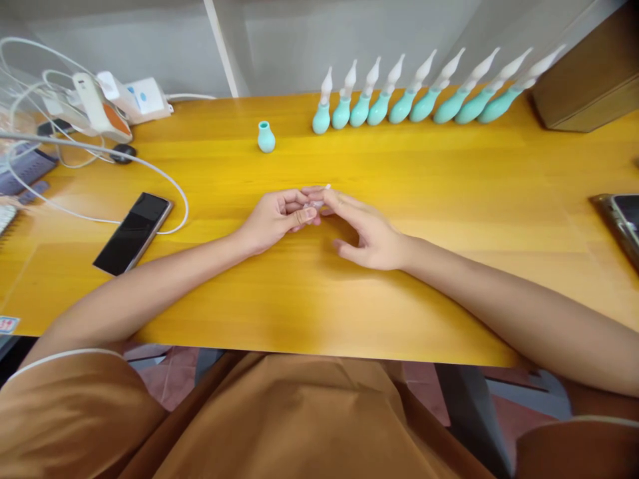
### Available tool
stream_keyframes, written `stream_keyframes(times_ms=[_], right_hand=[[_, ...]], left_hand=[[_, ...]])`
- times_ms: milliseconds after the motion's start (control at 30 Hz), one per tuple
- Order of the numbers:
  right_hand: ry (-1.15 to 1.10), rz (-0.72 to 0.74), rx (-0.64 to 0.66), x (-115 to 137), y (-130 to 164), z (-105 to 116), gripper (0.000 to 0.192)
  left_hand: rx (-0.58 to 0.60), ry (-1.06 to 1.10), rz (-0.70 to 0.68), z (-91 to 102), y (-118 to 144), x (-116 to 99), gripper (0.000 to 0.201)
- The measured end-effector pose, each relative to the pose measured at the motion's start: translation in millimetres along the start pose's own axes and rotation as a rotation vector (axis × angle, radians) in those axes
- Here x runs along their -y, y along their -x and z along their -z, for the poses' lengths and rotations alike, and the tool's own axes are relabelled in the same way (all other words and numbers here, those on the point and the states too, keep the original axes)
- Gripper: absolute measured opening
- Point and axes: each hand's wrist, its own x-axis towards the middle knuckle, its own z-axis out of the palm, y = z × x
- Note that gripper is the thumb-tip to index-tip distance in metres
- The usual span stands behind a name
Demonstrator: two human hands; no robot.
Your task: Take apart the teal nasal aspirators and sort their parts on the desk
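Head view: left hand [272,218] and right hand [362,229] together pinch a small clear tip [319,199], its direction unclear, in front of the lone teal bulb [266,137] on the table [449,199].

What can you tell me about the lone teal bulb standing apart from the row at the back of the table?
The teal bulb is a small, rounded, pear-shaped piece that looks like soft rubber or silicone. It stands upright on the yellow wooden table with a short open neck on top and no white tip fitted, unlike the row of bulbs with white tips to its right. It stands alone, left of that row; nothing touches it, and both hands are nearer the person.
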Motion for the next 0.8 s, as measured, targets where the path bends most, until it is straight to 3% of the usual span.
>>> stream_keyframes(times_ms=[233,500,800], right_hand=[[-0.210,-0.136,-0.068,16.4,-9.8,4.8,0.082],[-0.047,-0.009,-0.043,9.0,-6.6,5.8,0.096],[-0.018,-0.031,-0.052,9.4,-6.1,6.0,0.093]], left_hand=[[-0.005,0.060,0.025,-2.2,-1.2,-1.7,0.055],[-0.013,0.078,0.031,-2.0,1.3,-2.7,0.053],[-0.010,0.077,0.039,-2.9,1.5,-4.6,0.053]])
